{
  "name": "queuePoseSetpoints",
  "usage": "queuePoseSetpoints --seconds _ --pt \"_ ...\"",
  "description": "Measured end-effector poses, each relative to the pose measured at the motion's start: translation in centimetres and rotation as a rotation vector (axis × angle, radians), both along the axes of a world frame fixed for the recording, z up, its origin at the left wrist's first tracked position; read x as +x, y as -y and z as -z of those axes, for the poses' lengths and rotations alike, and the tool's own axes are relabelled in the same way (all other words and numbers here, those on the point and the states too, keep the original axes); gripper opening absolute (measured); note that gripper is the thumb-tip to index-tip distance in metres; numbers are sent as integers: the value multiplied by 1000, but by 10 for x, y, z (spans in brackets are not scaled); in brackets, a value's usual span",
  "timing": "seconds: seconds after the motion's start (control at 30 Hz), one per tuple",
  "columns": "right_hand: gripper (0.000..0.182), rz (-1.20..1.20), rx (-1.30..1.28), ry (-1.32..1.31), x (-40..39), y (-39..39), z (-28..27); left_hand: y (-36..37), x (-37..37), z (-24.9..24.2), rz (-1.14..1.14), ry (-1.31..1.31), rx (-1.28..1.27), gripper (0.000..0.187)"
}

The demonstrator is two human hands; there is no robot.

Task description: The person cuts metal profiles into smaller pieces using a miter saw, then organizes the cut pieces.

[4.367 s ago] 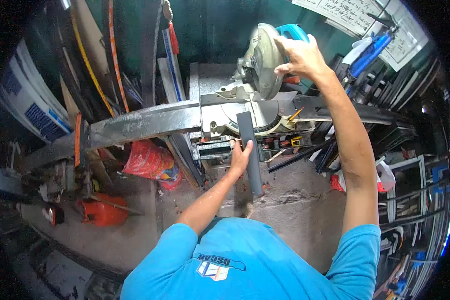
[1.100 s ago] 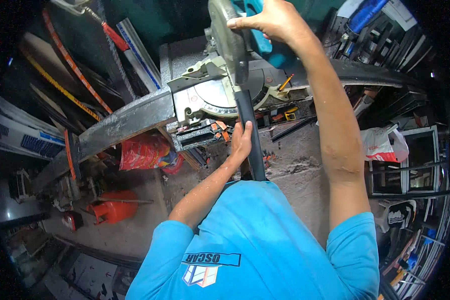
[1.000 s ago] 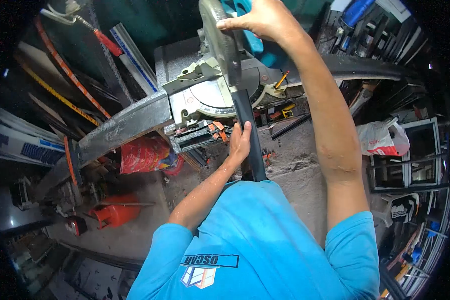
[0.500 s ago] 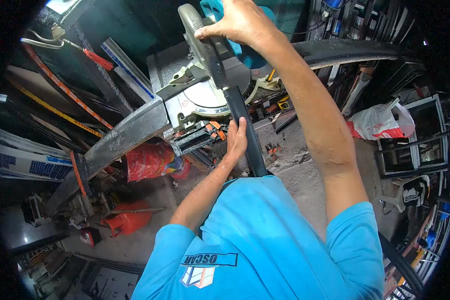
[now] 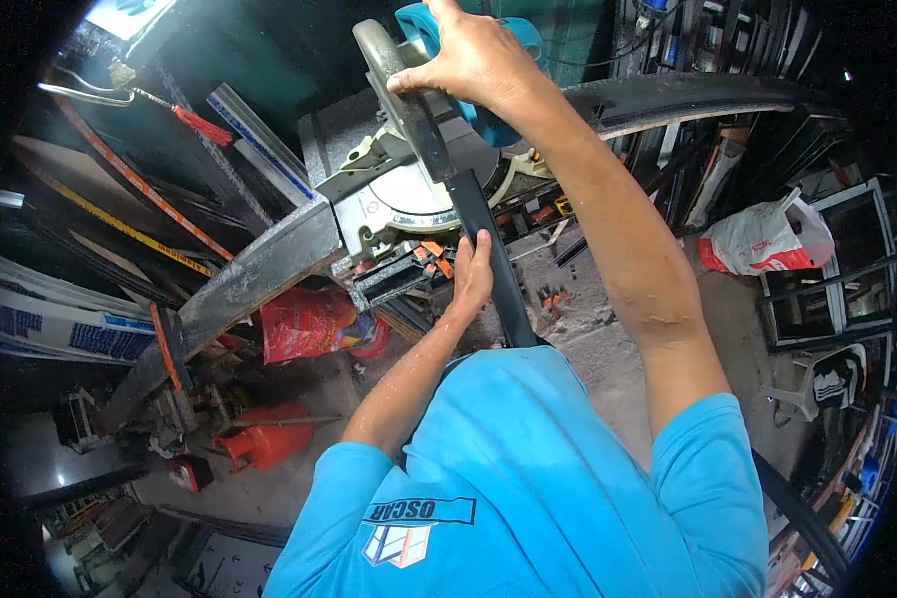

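Note:
A mitre saw with a teal body [image 5: 521, 38] and a grey blade guard [image 5: 401, 95] stands on the bench at the top. My right hand [image 5: 478, 60] is wrapped over the top of the saw by its teal handle, with the thumb against the guard. Its fingertips are partly cut off by the frame edge. A long black profile [image 5: 496, 264] runs from under the guard down towards my shirt. My left hand [image 5: 475, 271] grips this profile from its left side, just in front of the round saw table [image 5: 409, 194].
A long grey beam [image 5: 259, 269] extends left from the saw, and a dark rail [image 5: 698, 100] extends right. Small orange-marked offcuts [image 5: 434, 259] lie below the saw. Also around are a red sack [image 5: 304, 324], a red gas cylinder [image 5: 269, 436], a plastic bag [image 5: 767, 239] and a window frame [image 5: 835, 289].
The camera view has shifted slightly. Both hands keep their places on the saw and the black profile.

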State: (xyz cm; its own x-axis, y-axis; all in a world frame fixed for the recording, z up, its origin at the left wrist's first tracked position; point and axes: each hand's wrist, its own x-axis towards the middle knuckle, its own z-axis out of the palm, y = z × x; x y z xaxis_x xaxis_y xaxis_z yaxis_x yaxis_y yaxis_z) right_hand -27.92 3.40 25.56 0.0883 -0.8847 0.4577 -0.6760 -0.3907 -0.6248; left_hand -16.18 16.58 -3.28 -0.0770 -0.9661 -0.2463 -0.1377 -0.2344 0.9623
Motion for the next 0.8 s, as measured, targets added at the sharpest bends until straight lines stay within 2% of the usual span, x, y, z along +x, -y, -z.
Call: queuePoseSetpoints --seconds 0.27,0.8 --pt "85 10 -15 -8 0 -2 2 4 0 18 -39 3 -66 52" --pt "89 8 -8 0 0 -8 3 -2 -4 -11 -66 -2 -49 46"
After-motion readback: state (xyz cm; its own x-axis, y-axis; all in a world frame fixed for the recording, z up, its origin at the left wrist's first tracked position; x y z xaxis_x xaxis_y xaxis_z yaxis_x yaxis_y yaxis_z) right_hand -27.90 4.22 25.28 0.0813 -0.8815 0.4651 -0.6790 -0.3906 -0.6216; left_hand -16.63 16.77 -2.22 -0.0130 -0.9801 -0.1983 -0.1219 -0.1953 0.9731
